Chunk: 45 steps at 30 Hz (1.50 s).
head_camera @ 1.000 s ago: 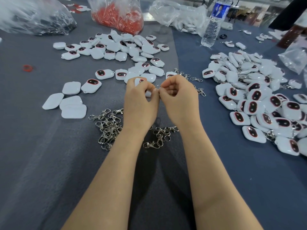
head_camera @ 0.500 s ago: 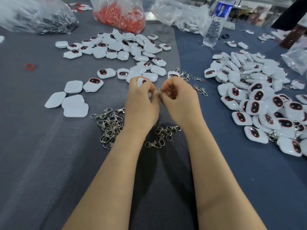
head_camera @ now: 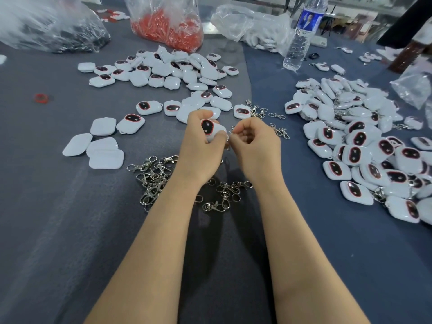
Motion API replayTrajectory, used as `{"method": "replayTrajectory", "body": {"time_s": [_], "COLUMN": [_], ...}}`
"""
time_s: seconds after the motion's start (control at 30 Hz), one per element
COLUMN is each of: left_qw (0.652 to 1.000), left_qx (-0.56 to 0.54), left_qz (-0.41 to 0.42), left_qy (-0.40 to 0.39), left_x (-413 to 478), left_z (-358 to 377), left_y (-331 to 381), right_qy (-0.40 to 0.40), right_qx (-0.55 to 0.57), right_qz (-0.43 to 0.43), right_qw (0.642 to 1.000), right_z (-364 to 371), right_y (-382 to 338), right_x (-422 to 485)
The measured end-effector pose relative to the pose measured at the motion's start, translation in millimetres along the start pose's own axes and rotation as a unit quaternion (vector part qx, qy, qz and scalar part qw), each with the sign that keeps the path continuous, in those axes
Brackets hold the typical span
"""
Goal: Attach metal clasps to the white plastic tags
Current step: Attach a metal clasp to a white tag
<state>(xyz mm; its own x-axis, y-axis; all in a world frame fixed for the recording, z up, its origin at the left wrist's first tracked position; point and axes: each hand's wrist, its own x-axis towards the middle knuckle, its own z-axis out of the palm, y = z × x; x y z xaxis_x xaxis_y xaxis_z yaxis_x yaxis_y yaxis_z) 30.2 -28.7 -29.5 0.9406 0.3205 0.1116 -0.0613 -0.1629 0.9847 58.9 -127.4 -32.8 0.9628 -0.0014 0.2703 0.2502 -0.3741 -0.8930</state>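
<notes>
My left hand (head_camera: 201, 146) grips 1 light, slick tag (head_camera: 211, 129) by its edges while my right hand (head_camera: 253, 146) pinches the stiff clasp (head_camera: 230, 134).

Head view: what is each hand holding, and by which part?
The left hand grips a white tag round its body; right hand pinches a metal clasp at the tag's corner, mostly hidden.

- White tags (head_camera: 357, 157): smooth, glossy plastic with dark shiny insets.
- Clasps (head_camera: 152, 178): bright polished metal.
- Cloth (head_camera: 70, 242) over the bench: matt, grey-blue.
- Bag (head_camera: 46, 22) at the far left corner: thin, crinkled clear plastic.
</notes>
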Motion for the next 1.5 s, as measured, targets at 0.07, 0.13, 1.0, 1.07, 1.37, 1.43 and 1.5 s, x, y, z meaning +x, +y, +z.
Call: {"method": "replayTrajectory", "body": {"time_s": [0.07, 0.13, 1.0, 1.07, 1.37, 1.43, 1.5], "left_qw": [1.0, 1.0, 0.997, 0.997, 0.996, 0.996, 0.994], "left_qx": [-0.007, -0.008, 0.012, 0.016, 0.052, 0.06, 0.073], "left_qz": [0.002, 0.01, 0.061, 0.059, 0.02, 0.034, 0.043], "left_qy": [0.004, 0.011, 0.053, 0.048, 0.063, 0.058, 0.062], "left_x": [1.4, 2.5, 2.1, 0.4, 2.3, 3.2, 3.8], "left_z": [1.1, 1.6, 6.2, 6.2, 1.0, 0.9, 0.9], "left_y": [-1.7, -3.2, -3.2, -2.9, -5.2, -7.4, -9.1], "right_qy": [-0.002, -0.005, 0.022, 0.037, 0.051, 0.049, 0.045], "right_qx": [-0.004, -0.007, -0.027, -0.017, -0.028, -0.029, -0.03], "right_qz": [-0.003, -0.006, -0.008, 0.003, 0.013, 0.014, 0.015], "right_qw": [1.0, 1.0, 0.999, 0.999, 0.998, 0.998, 0.998], "right_z": [0.0, 0.2, 8.1, 7.5, 4.8, 4.5, 4.8], "right_y": [-0.9, -1.1, -4.5, -4.4, -3.6, -3.5, -3.4], "right_x": [0.1, 0.3, -6.0, -4.7, -2.1, -1.8, -2.2]}}
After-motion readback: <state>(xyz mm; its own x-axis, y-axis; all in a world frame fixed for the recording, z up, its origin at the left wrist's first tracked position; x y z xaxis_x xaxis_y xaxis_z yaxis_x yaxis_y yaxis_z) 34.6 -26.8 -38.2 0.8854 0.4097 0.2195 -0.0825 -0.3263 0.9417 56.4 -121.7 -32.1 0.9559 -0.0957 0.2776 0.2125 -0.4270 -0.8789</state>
